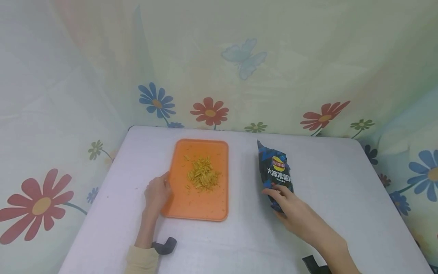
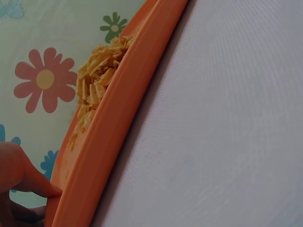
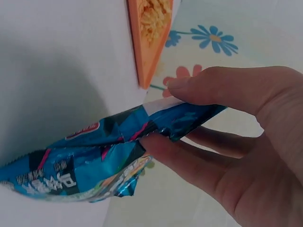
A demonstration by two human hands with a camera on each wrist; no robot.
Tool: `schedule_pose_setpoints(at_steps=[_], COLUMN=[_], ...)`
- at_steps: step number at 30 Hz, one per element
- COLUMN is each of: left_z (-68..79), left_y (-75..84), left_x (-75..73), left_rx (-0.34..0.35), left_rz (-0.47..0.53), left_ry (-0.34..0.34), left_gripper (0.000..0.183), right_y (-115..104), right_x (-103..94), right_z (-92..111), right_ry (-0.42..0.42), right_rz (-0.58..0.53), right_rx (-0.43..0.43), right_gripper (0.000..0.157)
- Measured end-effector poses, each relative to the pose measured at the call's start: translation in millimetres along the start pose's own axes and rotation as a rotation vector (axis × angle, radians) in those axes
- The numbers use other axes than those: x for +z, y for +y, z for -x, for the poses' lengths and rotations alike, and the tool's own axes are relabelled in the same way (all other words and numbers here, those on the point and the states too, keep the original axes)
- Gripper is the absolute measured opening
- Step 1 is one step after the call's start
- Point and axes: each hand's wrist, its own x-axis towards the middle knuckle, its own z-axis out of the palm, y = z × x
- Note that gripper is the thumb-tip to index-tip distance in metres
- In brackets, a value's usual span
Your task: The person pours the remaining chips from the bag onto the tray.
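An orange tray (image 1: 195,207) lies on the white table, with a heap of broken yellow potato chips (image 1: 203,174) in its middle. My left hand (image 1: 157,193) grips the tray's left rim; in the left wrist view the thumb or a finger presses on the orange edge (image 2: 109,127). To the right of the tray, my right hand (image 1: 291,209) pinches the lower end of a dark blue chip bag (image 1: 275,167). The right wrist view shows the crumpled bag (image 3: 94,161) between thumb and fingers. Whether anything is left inside the bag is hidden.
The white table (image 1: 246,243) has its back edge against a curtain (image 1: 273,87) printed with flowers and a butterfly. Black straps (image 1: 165,246) are on both wrists. A few crumbs lie around the heap inside the tray.
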Motion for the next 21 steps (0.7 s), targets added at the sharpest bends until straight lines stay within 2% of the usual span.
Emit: schedule_pose_setpoints(at_steps=[7,11,17,21], left_z=[0.5,0.0,0.0,-0.6], left_y=[-0.4,0.0,0.5,0.2], left_x=[0.3,0.2,-0.3,0.0], left_rx=[0.006,-0.007,-0.008,-0.001], left_rz=[-0.014,-0.013,-0.005,0.001], left_ry=[0.006,-0.006,-0.014,-0.01], left_gripper=[0.047,0.047,0.046,0.045], right_y=[-9,-9,-8,-6], right_x=[10.0,18.4,34.5,46.0], right_z=[-11,-17,-25,-29], right_ry=[-0.092,-0.123,-0.104,-0.114], right_rz=[-0.007,0.004,0.062,0.107], right_rx=[0.034,0.012,-0.062,-0.06], right_gripper=[0.065,0.062,0.059,0.059])
